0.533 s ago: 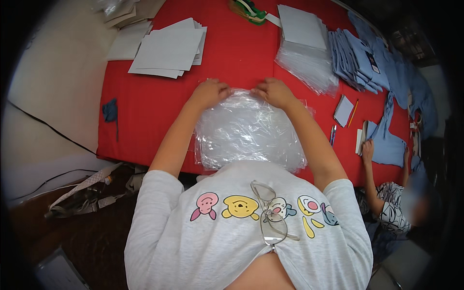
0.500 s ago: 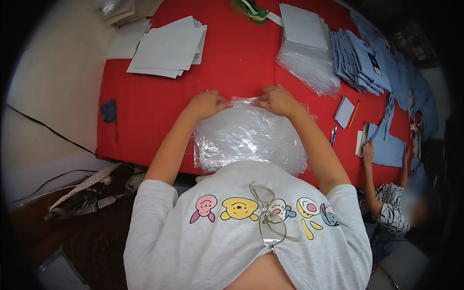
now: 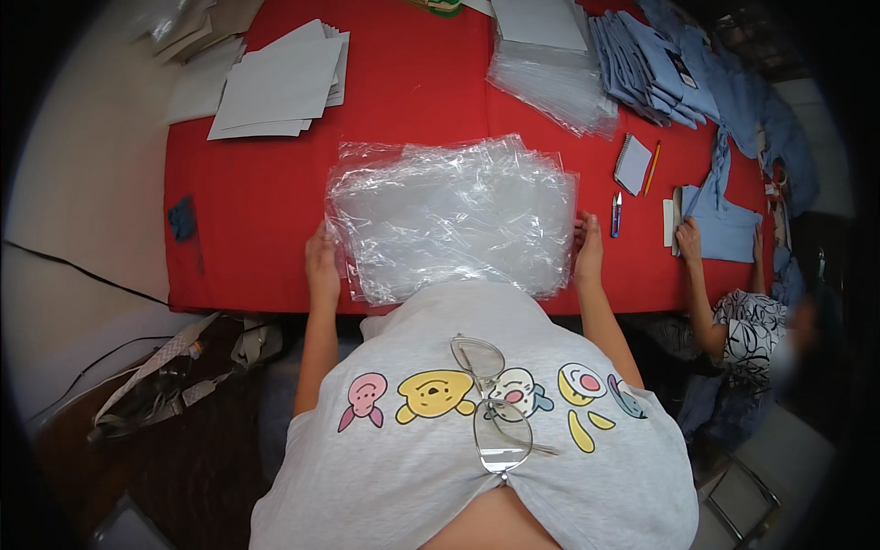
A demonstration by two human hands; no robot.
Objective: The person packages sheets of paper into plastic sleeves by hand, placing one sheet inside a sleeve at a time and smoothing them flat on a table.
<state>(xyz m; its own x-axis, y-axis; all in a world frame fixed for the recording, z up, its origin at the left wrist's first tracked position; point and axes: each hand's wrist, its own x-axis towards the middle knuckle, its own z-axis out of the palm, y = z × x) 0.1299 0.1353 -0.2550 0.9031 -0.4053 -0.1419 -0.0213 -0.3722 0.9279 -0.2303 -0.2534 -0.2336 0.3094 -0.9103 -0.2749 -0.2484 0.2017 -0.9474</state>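
Note:
A loose stack of clear plastic bags [image 3: 449, 220] lies flat on the red-covered table right in front of me, its edges uneven and its film creased and shiny. My left hand [image 3: 322, 266] rests on edge at the stack's left side, fingers stretched out along it. On the opposite side, my right hand [image 3: 588, 246] is upright by the right edge, with its fingertips at the film. Neither hand is wrapped round the bags; both are open.
White card sheets [image 3: 275, 82] are piled far left. More clear bags [image 3: 550, 87] lie under white sheets at the back, near folded blue garments [image 3: 646, 69]. A notepad [image 3: 632, 165], pencil [image 3: 653, 168] and thread snips [image 3: 616, 215] lie rightward. A co-worker's hands handle a blue garment [image 3: 729, 229].
Both hands have left the stack's far edge and come back toward me, apart, to its left and right sides. The far edge of the bags now shows. The whole view has shifted slightly.

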